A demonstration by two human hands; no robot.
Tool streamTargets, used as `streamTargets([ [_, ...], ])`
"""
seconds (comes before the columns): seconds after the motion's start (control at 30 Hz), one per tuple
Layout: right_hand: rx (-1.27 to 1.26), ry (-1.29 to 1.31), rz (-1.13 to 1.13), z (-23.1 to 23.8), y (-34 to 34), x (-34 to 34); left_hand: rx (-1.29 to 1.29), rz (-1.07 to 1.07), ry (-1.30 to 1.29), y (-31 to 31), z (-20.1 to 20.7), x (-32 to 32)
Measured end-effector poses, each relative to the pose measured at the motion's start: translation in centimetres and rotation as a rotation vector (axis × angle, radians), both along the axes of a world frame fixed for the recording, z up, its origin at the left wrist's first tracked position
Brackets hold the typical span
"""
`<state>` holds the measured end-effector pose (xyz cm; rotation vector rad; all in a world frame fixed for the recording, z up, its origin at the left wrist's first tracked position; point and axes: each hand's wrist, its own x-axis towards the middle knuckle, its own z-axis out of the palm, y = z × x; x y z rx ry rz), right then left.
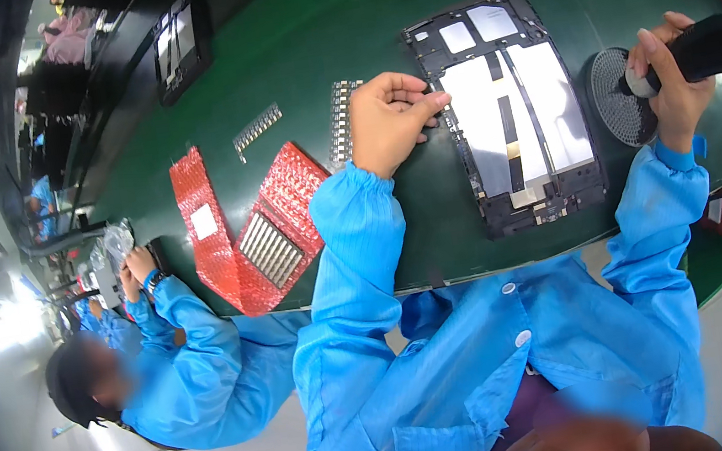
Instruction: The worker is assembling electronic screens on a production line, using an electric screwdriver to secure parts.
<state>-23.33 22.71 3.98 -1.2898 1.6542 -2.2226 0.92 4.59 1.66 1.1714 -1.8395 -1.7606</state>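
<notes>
Green bench (439,224) carries a flat panel (480,116), lying before the person. Hands are apart: left hand (391,124) at the panel's left edge, thumb and fingertips close, any pinch cannot be told; right hand (677,93) right of the panel, at a black tool (705,50), grip cannot be told. Disc (606,99) just right of the panel. Left of the panel: strips (341,119), then red wrap (298,174); farther left, a co-worker (190,388).

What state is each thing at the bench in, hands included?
Flat black rectangular frame with silver panels: lying flat, internals uncovered.
Red plastic bubble wrap: bent into a V.
Small pale notched strip: lying loose, apart from the wrap.
Left hand: fingers bent, at the frame's left edge.
Right hand: by a black cylindrical object, grip unclear.
</notes>
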Motion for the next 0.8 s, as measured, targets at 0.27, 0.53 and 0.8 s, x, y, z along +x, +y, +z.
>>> streamTargets([
  [0.27, 0.019, -0.011, 0.354, 4.9, -6.2, 8.4, 0.124, -0.100, 0.051, -1.0, -0.8, -0.4],
  [0.53, 0.097, 0.037, 0.475, 3.0, -11.9, 11.7, 0.166, -0.099, 0.086, -0.4, -0.9, -0.2],
  [0.8, 0.068, 0.055, 0.458, 1.6, -12.8, 11.6, 0.127, -0.119, 0.039, -0.7, -1.1, -0.3],
])
